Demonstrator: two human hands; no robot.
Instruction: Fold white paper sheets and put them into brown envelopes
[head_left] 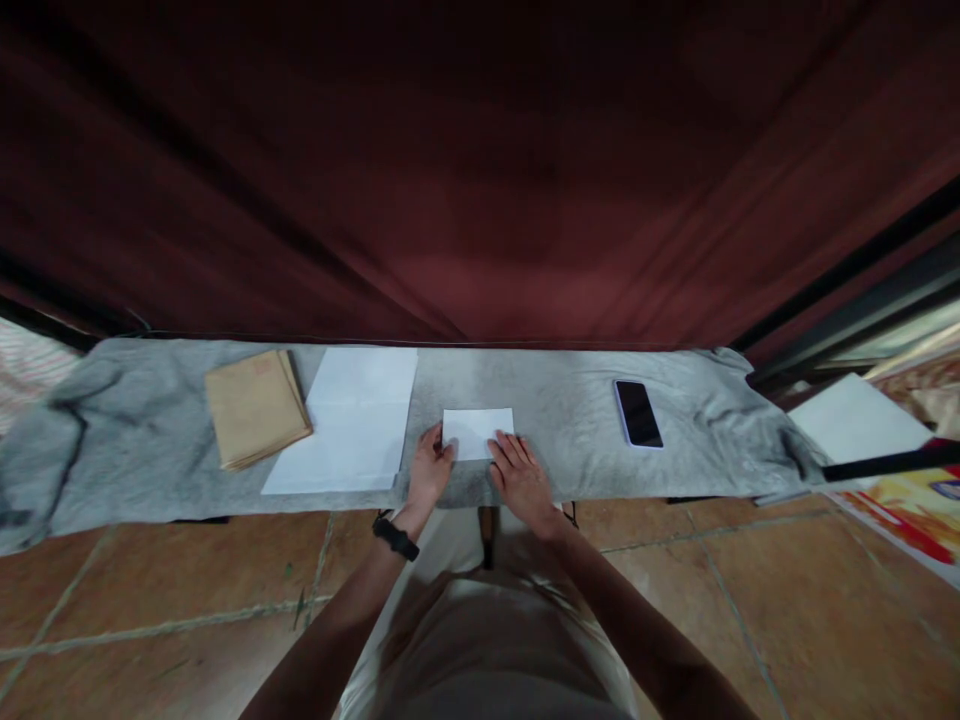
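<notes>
A small white piece of paper [474, 428], possibly folded, lies flat on the grey cloth in front of me. Its left edge is held by my left hand [431, 468], the thumb on top and the fingers curled round the side. My right hand [523, 478] rests with its fingers stretched out over the paper's lower right corner. To the left, larger white sheets of paper [352, 425] lie on the cloth. A stack of brown envelopes [256, 408] overlaps their left side.
A phone [638, 414] with a dark screen lies to the right on the grey cloth [555, 385] covering the narrow table. A dark red curtain [480, 230] hangs behind it. Another white sheet [861, 420] is off the table's right end. Tiled floor [675, 560] shows below.
</notes>
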